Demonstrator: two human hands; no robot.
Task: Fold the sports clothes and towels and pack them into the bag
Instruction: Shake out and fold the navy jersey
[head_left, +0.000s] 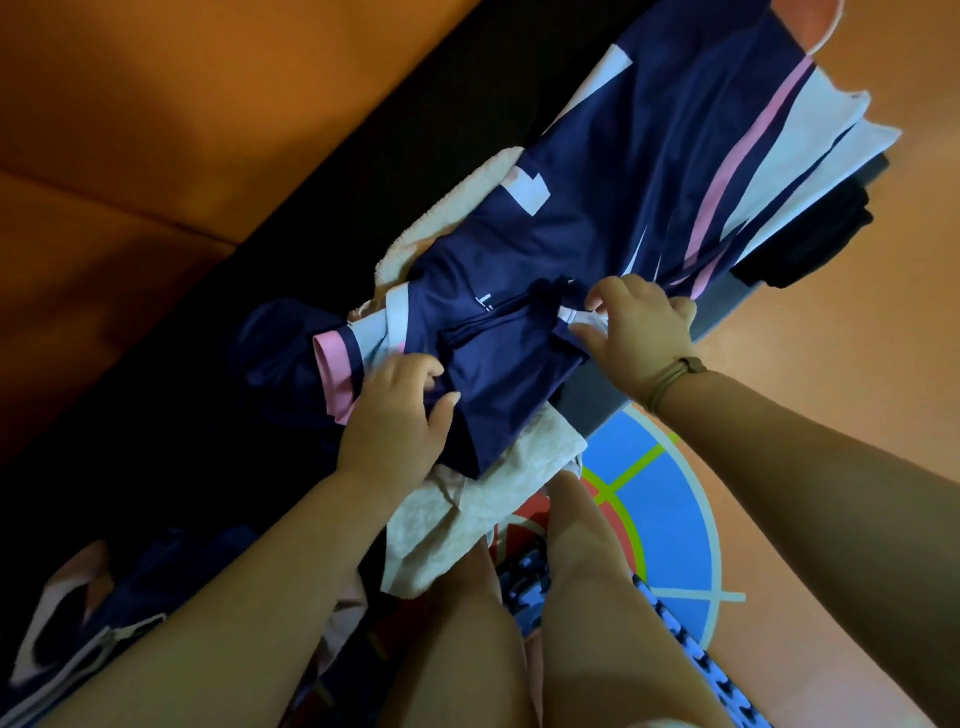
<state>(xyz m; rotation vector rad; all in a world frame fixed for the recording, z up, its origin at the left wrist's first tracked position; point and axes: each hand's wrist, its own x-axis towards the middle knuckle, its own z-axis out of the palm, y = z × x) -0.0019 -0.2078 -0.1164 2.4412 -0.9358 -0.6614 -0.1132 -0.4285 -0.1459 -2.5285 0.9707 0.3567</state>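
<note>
1. Nearest the lens, the person's bare legs (571, 623) are standing against the desk (592, 397), and both forearms are reaching forward over them.
2. The left hand (395, 415) is gripping a navy jersey (597, 218) at its near end. The fingers are curling into the smooth, slightly shiny cloth and the thumb is lying stretched along a fold.
3. The right hand (641, 322) is holding a narrow grip, with fingertips pinching the jersey's neck opening where a small white label is showing. The palm is facing down and the wrist is bending slightly.
4. A thin brown wristband (670, 379) is circling the right wrist.
5. Just beside the left hand's fingers, a sleeve with a pink cuff (335, 374) and pale-blue bands is lying bunched.
6. The jersey is lying lengthwise along the dark desk, with pink and pale-blue stripes running diagonally towards its far end.
7. A cream, nubby terry towel (447, 223) is peeking out from under its left edge. A flatter off-white towel (467, 519) is hanging crumpled from under its near end, over the desk's edge.
8. A black item (810, 244) is lying under the far right corner; what it is cannot be told.
9. Another navy-and-white garment (78, 634) is lying at the lower left.
10. An orange floor (831, 338) with a blue circular marking (670, 525) is showing to the right.
</note>
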